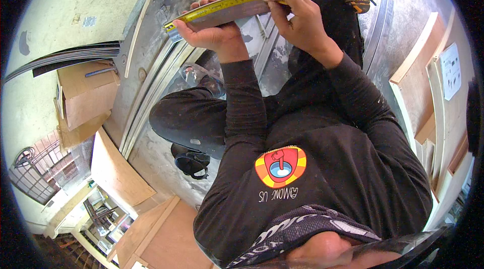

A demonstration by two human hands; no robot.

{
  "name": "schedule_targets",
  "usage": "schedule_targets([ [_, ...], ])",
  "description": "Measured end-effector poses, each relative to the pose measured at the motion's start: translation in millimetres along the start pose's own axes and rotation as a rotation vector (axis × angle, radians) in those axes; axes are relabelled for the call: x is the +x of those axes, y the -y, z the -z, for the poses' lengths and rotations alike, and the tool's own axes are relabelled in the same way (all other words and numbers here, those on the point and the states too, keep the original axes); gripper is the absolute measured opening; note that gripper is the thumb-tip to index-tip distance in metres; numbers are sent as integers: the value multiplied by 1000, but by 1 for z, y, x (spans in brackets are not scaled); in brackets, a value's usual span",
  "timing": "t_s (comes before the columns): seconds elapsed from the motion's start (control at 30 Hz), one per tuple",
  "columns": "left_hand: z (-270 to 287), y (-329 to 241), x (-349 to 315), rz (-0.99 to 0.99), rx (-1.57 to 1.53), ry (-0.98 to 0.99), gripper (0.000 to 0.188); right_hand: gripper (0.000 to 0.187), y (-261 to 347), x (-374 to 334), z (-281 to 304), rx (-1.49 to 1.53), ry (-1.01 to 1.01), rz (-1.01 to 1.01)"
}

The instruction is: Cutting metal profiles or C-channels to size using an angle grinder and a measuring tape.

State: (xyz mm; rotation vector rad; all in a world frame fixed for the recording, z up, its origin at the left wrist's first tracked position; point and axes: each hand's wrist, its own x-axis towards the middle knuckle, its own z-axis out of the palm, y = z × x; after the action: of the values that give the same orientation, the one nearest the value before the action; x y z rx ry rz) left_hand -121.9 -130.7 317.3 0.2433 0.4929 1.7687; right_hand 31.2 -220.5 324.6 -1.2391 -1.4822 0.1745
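A yellow tape measure blade (217, 5) stretches along a flat greyish strip (229, 17), its hooked tip at the strip's left end. My left hand (217, 37) holds that end from below, thumb on the near side and fingertips curled over the far edge. Further right, my right hand (307, 24) pinches the blade between thumb and fingers near the strip's other end. From there the blade runs on to its orange and black case (356, 1), which rests by my right knee. What the strip is made of I cannot tell for sure.
Long metal profiles (143, 102) lie across the grey floor, and more (380, 27) lie to the right. Wooden panels (421, 62) stand at the right. A cardboard box (88, 92) sits at the left near a stack of dark strips (75, 57). A black object (190, 161) lies by my left leg.
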Motion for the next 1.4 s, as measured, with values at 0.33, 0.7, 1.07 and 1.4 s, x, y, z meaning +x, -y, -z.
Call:
schedule_targets([
  [0.33,-1,0,1,8,2,12,45,25,-1,28,22,-433,-75,87],
  [0.7,1,-1,2,-2,-20,13,47,34,-33,48,37,-470,405,-93],
  [1.07,2,4,1,43,-43,110,65,43,-10,58,36,-63,413,-434],
  [1.4,-4,32,-18,-19,75,214,45,46,-16,59,43,-162,422,-375],
])
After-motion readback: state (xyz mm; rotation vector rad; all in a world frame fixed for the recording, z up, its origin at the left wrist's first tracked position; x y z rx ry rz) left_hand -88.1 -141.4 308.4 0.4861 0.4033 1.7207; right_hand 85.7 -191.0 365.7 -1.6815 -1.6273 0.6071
